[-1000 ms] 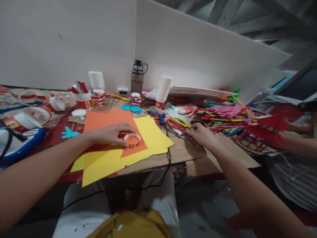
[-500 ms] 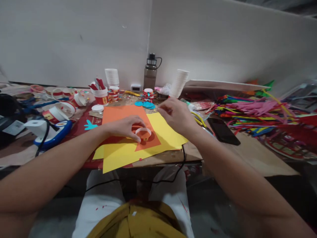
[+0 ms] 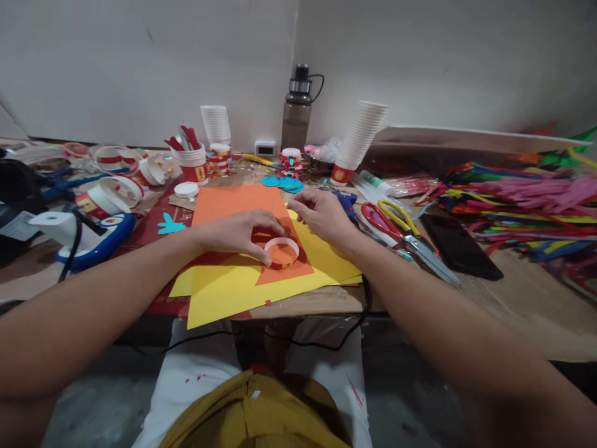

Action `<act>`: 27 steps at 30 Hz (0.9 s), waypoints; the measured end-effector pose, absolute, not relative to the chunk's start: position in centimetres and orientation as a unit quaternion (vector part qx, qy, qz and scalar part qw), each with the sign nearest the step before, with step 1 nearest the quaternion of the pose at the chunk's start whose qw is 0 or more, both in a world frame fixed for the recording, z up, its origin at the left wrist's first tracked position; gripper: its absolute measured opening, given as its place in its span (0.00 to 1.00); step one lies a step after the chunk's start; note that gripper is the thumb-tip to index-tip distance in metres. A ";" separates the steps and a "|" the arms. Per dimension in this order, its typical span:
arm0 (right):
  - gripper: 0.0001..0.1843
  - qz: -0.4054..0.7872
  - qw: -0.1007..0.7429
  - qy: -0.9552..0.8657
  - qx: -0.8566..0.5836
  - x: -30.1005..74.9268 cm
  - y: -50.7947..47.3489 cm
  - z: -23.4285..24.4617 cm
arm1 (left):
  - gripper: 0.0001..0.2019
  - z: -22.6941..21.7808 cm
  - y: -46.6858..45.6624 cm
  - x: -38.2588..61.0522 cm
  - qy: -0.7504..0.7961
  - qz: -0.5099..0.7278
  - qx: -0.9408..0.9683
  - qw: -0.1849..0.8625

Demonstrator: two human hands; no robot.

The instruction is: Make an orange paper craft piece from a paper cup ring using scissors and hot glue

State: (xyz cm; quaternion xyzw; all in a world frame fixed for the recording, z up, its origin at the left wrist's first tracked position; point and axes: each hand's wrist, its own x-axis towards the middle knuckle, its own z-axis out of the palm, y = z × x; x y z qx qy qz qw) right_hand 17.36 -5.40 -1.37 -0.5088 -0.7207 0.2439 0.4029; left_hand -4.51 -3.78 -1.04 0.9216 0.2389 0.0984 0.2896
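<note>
A short ring cut from a paper cup, with a white rim and a red and yellow outside, lies on a sheet of orange paper. My left hand curves at its left side, thumb and fingers apart, the thumb tip at the ring's edge; whether it touches is hard to tell. Just beyond the ring, to the right, my right hand hovers over the yellow paper with fingers curled together. Anything in those fingertips is too small to make out.
Scissors and a black phone lie at right, beside colourful pipe cleaners. Blue paper discs, stacked cups and a water bottle stand behind. Cut cups and a blue-and-white device fill the left.
My right hand has come down and closer to the paper, uncovering the scissors. My left hand stays by the ring. The camera view has shifted somewhat.
</note>
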 end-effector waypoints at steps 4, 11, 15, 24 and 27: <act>0.09 0.241 0.402 -0.731 -0.496 17.1 -5.3 -1.5 | 0.30 -1.3 -4.0 -4.2 0.256 0.098 0.921 0.277; 0.10 0.250 0.386 -0.738 -0.494 17.3 -5.1 -2.2 | 0.25 -0.7 -4.1 -4.3 0.246 0.087 0.917 0.304; 0.10 0.257 0.397 -0.726 -0.498 17.2 -5.1 -2.2 | 0.25 -0.8 -4.0 -4.3 0.244 0.090 0.916 0.305; 0.12 0.250 0.378 -0.740 -0.496 17.2 -5.1 -2.4 | 0.27 -1.8 -4.2 -4.3 0.230 0.128 0.922 0.284; 0.10 0.221 0.372 -0.746 -0.506 17.2 -5.0 -2.5 | 0.28 -1.8 -4.4 -4.2 0.232 0.131 0.923 0.277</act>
